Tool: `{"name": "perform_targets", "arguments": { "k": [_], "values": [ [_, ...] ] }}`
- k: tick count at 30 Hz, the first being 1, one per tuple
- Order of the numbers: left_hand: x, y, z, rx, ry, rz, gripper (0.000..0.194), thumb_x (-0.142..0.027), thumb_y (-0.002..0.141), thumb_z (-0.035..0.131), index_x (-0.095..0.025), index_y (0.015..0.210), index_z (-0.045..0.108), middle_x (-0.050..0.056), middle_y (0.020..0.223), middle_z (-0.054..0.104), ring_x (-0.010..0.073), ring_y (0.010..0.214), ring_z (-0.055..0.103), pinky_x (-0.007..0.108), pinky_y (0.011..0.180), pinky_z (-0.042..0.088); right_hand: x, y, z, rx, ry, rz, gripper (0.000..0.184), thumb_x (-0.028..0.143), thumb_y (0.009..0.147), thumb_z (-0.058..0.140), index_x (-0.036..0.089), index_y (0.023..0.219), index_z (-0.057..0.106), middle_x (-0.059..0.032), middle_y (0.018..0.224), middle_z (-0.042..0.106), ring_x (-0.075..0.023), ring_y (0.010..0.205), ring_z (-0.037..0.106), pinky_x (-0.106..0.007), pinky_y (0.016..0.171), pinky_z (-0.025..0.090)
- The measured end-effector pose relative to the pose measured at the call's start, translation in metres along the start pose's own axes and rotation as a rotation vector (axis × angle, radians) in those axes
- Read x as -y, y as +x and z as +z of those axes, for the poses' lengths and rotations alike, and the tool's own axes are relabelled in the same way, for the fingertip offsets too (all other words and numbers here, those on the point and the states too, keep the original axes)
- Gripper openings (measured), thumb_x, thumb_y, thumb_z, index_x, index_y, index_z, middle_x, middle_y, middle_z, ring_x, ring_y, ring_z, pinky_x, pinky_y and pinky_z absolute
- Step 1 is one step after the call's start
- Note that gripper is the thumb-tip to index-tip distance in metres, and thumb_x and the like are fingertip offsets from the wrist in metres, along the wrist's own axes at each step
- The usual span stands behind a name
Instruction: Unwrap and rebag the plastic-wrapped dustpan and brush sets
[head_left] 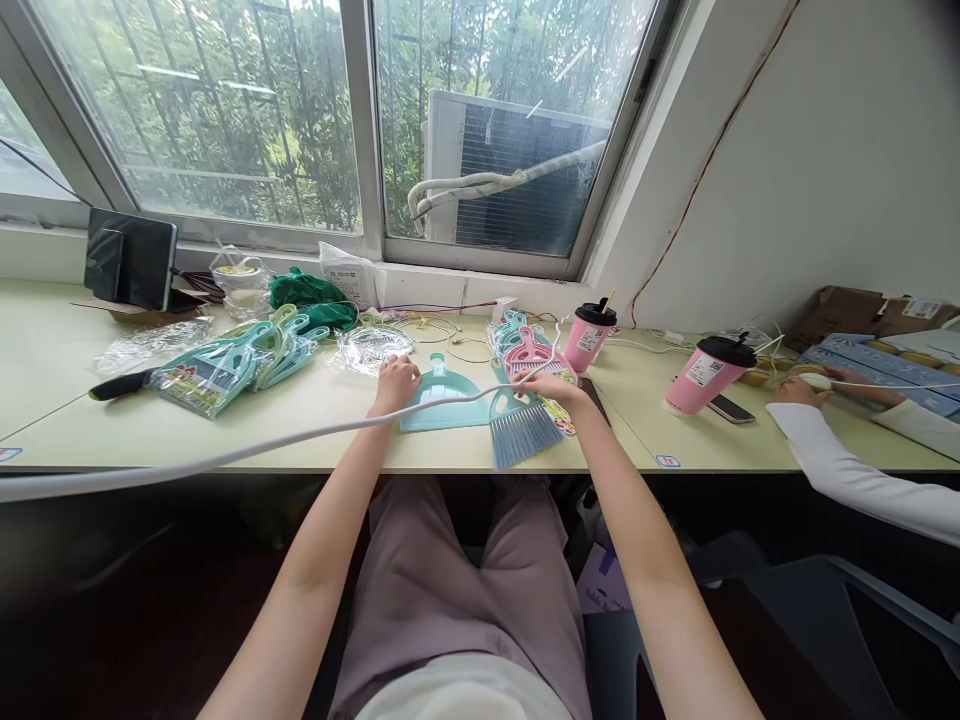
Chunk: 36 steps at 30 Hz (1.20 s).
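Observation:
A pale teal dustpan (450,412) lies near the table's front edge, its short handle pointing toward the window. At its left edge is my left hand (396,384), fingers bent and closed on the rim; the fingertips are partly hidden. My right hand (553,388) is closed on a small teal hand brush (525,434) with grey-blue bristles, right of the dustpan. The bristles point toward me, and my fingers hide part of the brush. Beyond my right hand lie a pink dustpan set (529,350) and a teal one (511,328). A white cable (330,430) crosses in front of the view.
Wrapped teal and green dustpan sets (232,360) and a black-handled tool (120,386) lie left. Pink lidded cups (588,340) stand right, near a phone (731,409). A co-worker's white sleeve (847,465) and hands are at far right. A tablet (131,258) stands back left.

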<state>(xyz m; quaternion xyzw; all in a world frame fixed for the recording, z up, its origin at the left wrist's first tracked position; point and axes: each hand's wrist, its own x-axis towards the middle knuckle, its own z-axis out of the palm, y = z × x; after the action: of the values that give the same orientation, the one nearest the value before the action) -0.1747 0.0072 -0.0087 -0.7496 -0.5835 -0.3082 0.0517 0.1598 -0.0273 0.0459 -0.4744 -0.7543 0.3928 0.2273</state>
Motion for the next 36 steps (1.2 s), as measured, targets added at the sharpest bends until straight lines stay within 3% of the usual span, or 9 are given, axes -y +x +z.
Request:
{"name": "perform_targets", "arguments": {
  "k": [3, 7, 10, 14, 18, 21, 24, 29, 36],
  "values": [
    [-0.001, 0.005, 0.002, -0.074, -0.254, -0.049, 0.018, -0.025, 0.085, 0.055, -0.018, 0.08, 0.07, 0.012, 0.091, 0.07, 0.0281, 0.095, 0.061, 0.039, 0.086, 0.044, 0.024, -0.008, 0.006, -0.046, 0.267, -0.151, 0.035, 0.051, 0.076, 0.071, 0.019, 0.09, 0.066, -0.0013, 0.082, 0.065, -0.0133, 0.072, 0.059, -0.029, 0.071, 0.044],
    [-0.003, 0.008, 0.0, -0.062, -0.641, -0.176, 0.027, -0.045, 0.079, 0.063, -0.018, 0.082, 0.065, 0.007, 0.076, 0.07, 0.0229, 0.075, 0.065, 0.033, 0.072, 0.047, 0.051, 0.012, 0.043, -0.189, 0.356, -0.22, 0.038, 0.05, 0.078, 0.071, 0.017, 0.096, 0.066, -0.0025, 0.08, 0.066, -0.013, 0.067, 0.059, -0.028, 0.064, 0.045],
    [-0.007, 0.008, -0.004, 0.028, -0.879, -0.209, 0.046, -0.06, 0.067, 0.072, -0.017, 0.08, 0.066, 0.007, 0.073, 0.07, 0.0233, 0.074, 0.065, 0.032, 0.069, 0.047, 0.056, 0.041, 0.082, -0.399, 0.23, -0.157, 0.025, 0.041, 0.083, 0.068, 0.017, 0.089, 0.067, -0.0038, 0.074, 0.067, -0.0168, 0.071, 0.063, -0.03, 0.068, 0.048],
    [-0.016, 0.004, -0.01, 0.095, -1.063, -0.22, 0.059, -0.065, 0.065, 0.073, -0.015, 0.096, 0.071, 0.011, 0.093, 0.073, 0.0247, 0.088, 0.066, 0.032, 0.074, 0.049, 0.056, 0.063, 0.117, -0.674, -0.077, -0.138, 0.008, 0.023, 0.088, 0.059, 0.019, 0.091, 0.065, -0.006, 0.084, 0.07, -0.02, 0.08, 0.065, -0.032, 0.076, 0.047],
    [-0.021, -0.001, -0.011, 0.325, -1.04, -0.067, 0.06, -0.055, 0.065, 0.079, -0.017, 0.111, 0.071, 0.009, 0.099, 0.072, 0.0245, 0.09, 0.065, 0.031, 0.074, 0.048, 0.057, 0.062, 0.124, -0.842, -0.34, -0.145, 0.011, 0.021, 0.091, 0.054, 0.019, 0.095, 0.065, -0.0109, 0.101, 0.07, -0.0255, 0.1, 0.061, -0.039, 0.089, 0.043],
    [-0.022, -0.002, -0.008, 0.272, -1.003, -0.079, 0.052, -0.053, 0.065, 0.079, -0.016, 0.101, 0.073, 0.007, 0.093, 0.071, 0.0232, 0.086, 0.064, 0.031, 0.072, 0.047, 0.053, 0.061, 0.117, -0.923, -0.372, -0.14, 0.019, 0.026, 0.09, 0.06, 0.019, 0.107, 0.065, -0.014, 0.121, 0.065, -0.029, 0.118, 0.054, -0.045, 0.1, 0.038],
    [-0.021, -0.001, -0.005, 0.185, -0.999, -0.119, 0.05, -0.053, 0.063, 0.08, -0.016, 0.097, 0.071, 0.007, 0.093, 0.07, 0.0223, 0.084, 0.063, 0.031, 0.072, 0.047, 0.042, 0.064, 0.105, -0.79, -0.129, -0.109, 0.036, 0.037, 0.087, 0.066, 0.021, 0.118, 0.063, -0.0124, 0.126, 0.064, -0.0272, 0.119, 0.055, -0.043, 0.1, 0.041],
    [-0.02, 0.0, -0.005, 0.107, -0.932, -0.161, 0.047, -0.06, 0.065, 0.075, -0.018, 0.086, 0.07, 0.005, 0.085, 0.068, 0.0212, 0.081, 0.061, 0.031, 0.073, 0.045, 0.023, 0.063, 0.096, -0.337, 0.413, -0.107, 0.045, 0.054, 0.075, 0.073, 0.017, 0.102, 0.072, -0.0068, 0.094, 0.074, -0.0231, 0.094, 0.065, -0.035, 0.086, 0.05],
    [-0.018, 0.002, -0.008, 0.269, -0.907, -0.245, 0.056, -0.073, 0.065, 0.067, -0.018, 0.062, 0.06, 0.001, 0.059, 0.053, 0.0153, 0.06, 0.047, 0.028, 0.056, 0.035, 0.02, 0.059, 0.107, -0.376, 0.64, -0.081, 0.05, 0.053, 0.059, 0.084, 0.016, 0.091, 0.073, -0.0034, 0.083, 0.074, -0.0185, 0.079, 0.065, -0.03, 0.076, 0.052]
  ]
}}
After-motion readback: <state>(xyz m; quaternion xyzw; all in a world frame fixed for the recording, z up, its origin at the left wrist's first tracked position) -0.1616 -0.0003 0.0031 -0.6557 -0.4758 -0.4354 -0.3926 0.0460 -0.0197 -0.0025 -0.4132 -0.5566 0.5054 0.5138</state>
